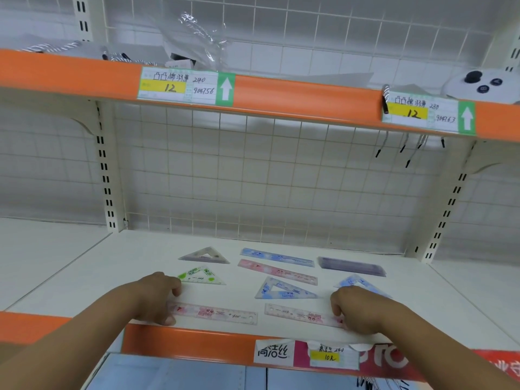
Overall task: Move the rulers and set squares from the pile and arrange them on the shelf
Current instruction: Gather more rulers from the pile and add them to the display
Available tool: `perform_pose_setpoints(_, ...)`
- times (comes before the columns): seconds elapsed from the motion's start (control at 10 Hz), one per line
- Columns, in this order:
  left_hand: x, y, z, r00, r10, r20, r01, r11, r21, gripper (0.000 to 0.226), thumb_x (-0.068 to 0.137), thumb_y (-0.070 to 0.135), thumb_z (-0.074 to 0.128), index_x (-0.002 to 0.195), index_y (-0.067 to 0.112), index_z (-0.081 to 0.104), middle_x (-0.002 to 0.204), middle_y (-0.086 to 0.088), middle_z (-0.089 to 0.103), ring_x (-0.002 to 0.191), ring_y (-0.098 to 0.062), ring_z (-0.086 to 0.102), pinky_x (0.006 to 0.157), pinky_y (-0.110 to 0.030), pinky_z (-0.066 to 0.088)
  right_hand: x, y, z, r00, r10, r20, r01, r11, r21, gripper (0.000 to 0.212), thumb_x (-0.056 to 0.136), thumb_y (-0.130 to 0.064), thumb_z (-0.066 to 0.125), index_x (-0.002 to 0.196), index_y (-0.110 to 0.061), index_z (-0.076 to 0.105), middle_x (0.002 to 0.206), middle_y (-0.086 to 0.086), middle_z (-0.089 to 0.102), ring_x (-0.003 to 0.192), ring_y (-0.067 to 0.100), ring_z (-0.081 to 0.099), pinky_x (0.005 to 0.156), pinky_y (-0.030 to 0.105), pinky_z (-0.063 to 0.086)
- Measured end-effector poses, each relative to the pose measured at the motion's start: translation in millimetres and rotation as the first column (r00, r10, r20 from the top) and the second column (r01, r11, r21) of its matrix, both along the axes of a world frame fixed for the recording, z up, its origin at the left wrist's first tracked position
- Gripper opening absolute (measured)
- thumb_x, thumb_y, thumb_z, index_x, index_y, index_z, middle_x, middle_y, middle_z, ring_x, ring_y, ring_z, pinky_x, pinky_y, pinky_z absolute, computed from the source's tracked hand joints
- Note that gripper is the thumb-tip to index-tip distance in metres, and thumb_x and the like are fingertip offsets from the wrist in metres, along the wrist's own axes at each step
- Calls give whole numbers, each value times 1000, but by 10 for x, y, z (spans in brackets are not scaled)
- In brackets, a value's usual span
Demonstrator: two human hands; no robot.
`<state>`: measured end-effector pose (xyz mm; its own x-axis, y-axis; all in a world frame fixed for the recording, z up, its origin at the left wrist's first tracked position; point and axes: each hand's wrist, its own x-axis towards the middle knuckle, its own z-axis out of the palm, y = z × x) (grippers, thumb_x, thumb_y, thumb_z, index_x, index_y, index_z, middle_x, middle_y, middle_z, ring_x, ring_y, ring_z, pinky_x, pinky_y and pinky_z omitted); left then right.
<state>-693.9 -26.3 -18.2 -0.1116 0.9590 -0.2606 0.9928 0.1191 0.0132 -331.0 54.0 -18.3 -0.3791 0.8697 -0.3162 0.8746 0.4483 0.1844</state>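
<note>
The white shelf [135, 249] has bare room outward of the left hand [157, 298] and outward of the right hand [358, 311]. Its orange front lip [183, 343] runs just under both wrists, and a wire grid back panel [253, 178] closes the far side.

Two pink rulers lie end to end along that lip. The left hand's curled fingers pinch the outer end of the left pink ruler [216, 314], and the right hand does the same on the right pink ruler [301, 315].

Beyond the left hand's fingertips sit a green set square [201, 277] and a clear set square [205, 256]. Between the hands and farther in are a blue set square [284, 289], a third pink ruler [277, 271] and a blue ruler [277, 257]. Past the right hand lie another blue set square [356, 282] and a purple ruler stack [351, 266].

The upper tags read "12 904756" [180, 85] and "12 904763" [422, 114]. The lower tag [327, 356] reads "10元", beside a white label [273, 352] reading "高洁丝".
</note>
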Motion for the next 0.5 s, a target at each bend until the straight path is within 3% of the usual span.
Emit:
perform_pose_setpoints(0.1,1,-9,11,1000,-6,-3,6,1000,-4,55,82,39,69,130,28,44,129,0,42,116,-17,48,93,-22,39,20,19,-9,1000,5,-20,-5,1000,13,28,93,-10,49,119,-5,59,123,10,60,90,14,46,82,27,42)
perform_pose_setpoints(0.2,4,-11,15,1000,-6,-3,6,1000,-3,55,82,39,69,130,29,44,129,0,42,116,-16,48,93,-23,40,12,5,-13,999,5,-35,-4,1000,21,27,93,-9,48,119,-8,57,124,7,58,94,16,49,86,27,44)
perform_pose_setpoints(0.4,4,-6,13,1000,-4,-8,4,1000,-9,55,82,39,69,130,29,44,128,1,42,115,-16,49,92,-23,40,35,-29,-18,993,-11,-115,12,1000,7,41,93,-6,47,129,-24,50,112,-2,53,92,15,46,64,18,35)
perform_pose_setpoints(0.5,8,-3,17,1000,-6,-6,6,1000,-10,55,82,39,69,130,28,44,127,1,42,114,-16,48,91,-23,40,20,-59,1,992,-4,-122,3,1000,-6,53,92,-1,44,135,-31,49,129,-1,55,106,17,54,77,20,39)
